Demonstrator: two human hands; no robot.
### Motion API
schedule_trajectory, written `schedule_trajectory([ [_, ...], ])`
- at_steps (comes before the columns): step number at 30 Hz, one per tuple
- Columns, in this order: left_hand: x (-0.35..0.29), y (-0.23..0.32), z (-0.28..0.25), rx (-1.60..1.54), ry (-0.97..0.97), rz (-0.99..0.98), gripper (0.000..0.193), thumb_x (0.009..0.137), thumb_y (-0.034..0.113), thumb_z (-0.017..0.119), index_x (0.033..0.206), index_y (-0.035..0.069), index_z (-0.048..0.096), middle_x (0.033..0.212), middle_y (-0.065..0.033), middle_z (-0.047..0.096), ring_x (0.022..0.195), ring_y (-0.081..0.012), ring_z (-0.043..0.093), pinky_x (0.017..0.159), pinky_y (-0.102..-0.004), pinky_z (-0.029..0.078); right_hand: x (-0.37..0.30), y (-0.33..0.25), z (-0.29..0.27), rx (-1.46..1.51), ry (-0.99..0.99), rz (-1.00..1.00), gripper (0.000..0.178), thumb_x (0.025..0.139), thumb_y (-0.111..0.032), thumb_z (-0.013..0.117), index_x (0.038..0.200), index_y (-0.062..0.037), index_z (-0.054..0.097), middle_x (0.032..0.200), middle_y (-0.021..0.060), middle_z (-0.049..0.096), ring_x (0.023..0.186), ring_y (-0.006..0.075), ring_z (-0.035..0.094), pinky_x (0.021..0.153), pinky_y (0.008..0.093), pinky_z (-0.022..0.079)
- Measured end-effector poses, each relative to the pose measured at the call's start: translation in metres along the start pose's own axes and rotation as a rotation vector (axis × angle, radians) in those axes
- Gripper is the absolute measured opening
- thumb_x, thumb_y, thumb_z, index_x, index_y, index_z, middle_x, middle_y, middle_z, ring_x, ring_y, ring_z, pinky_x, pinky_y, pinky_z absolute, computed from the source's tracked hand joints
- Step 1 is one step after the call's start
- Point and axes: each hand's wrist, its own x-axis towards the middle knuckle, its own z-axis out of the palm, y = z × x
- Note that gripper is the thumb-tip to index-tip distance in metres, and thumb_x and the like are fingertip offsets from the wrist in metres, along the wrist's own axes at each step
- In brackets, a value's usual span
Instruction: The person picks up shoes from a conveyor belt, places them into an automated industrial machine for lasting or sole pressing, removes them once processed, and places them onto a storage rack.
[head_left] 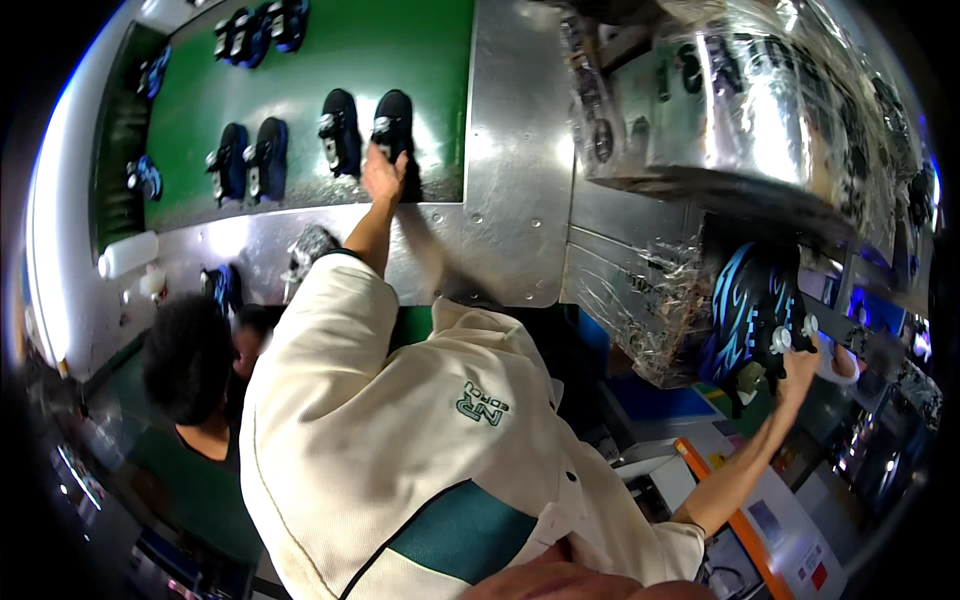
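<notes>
My left hand clamps a black shoe on the green belt; my right hand clamps a blue-black shoe (stretched wide, either could slip).

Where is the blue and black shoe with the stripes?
In the head view, the blue-striped shoe is at the right, held up by the right hand just under the shiny foil-wrapped machine.

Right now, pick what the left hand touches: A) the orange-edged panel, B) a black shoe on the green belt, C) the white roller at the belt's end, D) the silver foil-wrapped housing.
B: the left hand reaches up to a black shoe on the green belt, while the right hand grips a black-and-blue shoe far to the right.
</notes>
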Motion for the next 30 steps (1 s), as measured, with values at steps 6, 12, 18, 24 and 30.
schedule_trajectory([
  [6, 0.013, -0.015, 0.024, 0.075, 0.072, 0.056, 0.066, 0.076, 0.044, 0.073, 0.122, 0.002, 0.049, 0.118, -0.0201, 0.056, 0.110, -0.0384, 0.055, 0.092, -0.0444, 0.045, -0.040, -0.073, 0.044, 0.006, 0.338, -0.005, 0.061, 0.068, -0.015, 0.082, 0.120, 0.0027, 0.054, 0.093, 0.0111, 0.067, 0.081, 0.0164, 0.061, 0.079, 0.0313, 0.048],
  [12, 0.121, -0.145, 0.056, 0.818, -0.165, 0.490, 0.089, 0.075, 0.056, 0.070, 0.134, -0.001, 0.037, 0.107, -0.0273, 0.063, 0.091, -0.0399, 0.063, 0.078, -0.0466, 0.050, -0.003, -0.125, 0.057, -0.124, 0.467, -0.090, 0.076, 0.060, -0.038, 0.083, 0.122, -0.0044, 0.054, 0.069, 0.0106, 0.065, 0.062, 0.0231, 0.064, 0.062, 0.0347, 0.051],
  [18, 0.065, -0.022, 0.004, 0.453, -0.302, 0.323, 0.063, 0.080, 0.043, 0.069, 0.115, -0.005, 0.047, 0.105, -0.0227, 0.064, 0.093, -0.0341, 0.065, 0.077, -0.0411, 0.052, -0.085, -0.090, 0.068, 0.065, 0.661, 0.134, 0.069, 0.059, -0.035, 0.081, 0.115, -0.0055, 0.056, 0.061, 0.0096, 0.062, 0.059, 0.0236, 0.064, 0.058, 0.0347, 0.051],
  [24, -0.082, 0.058, -0.020, -0.077, -0.973, 0.856, 0.044, 0.092, 0.029, 0.058, 0.118, -0.007, 0.055, 0.107, -0.0157, 0.064, 0.092, -0.0231, 0.064, 0.076, -0.0315, 0.051, -0.142, -0.052, 0.095, 0.769, 1.122, 0.106, 0.065, 0.057, -0.030, 0.079, 0.111, -0.0053, 0.054, 0.091, 0.0155, 0.063, 0.086, 0.0249, 0.061, 0.078, 0.0357, 0.049],
  [30, -0.330, 0.200, -0.113, -0.155, -1.822, 0.664, 0.054, 0.092, 0.040, 0.059, 0.121, -0.005, 0.056, 0.108, -0.0154, 0.065, 0.093, -0.0225, 0.065, 0.084, -0.0324, 0.052, -0.335, -0.021, 0.127, 1.180, 1.202, 0.463, 0.040, 0.071, -0.012, 0.076, 0.106, -0.0016, 0.060, 0.094, 0.0043, 0.063, 0.083, 0.0123, 0.057, 0.075, 0.0291, 0.047],
])
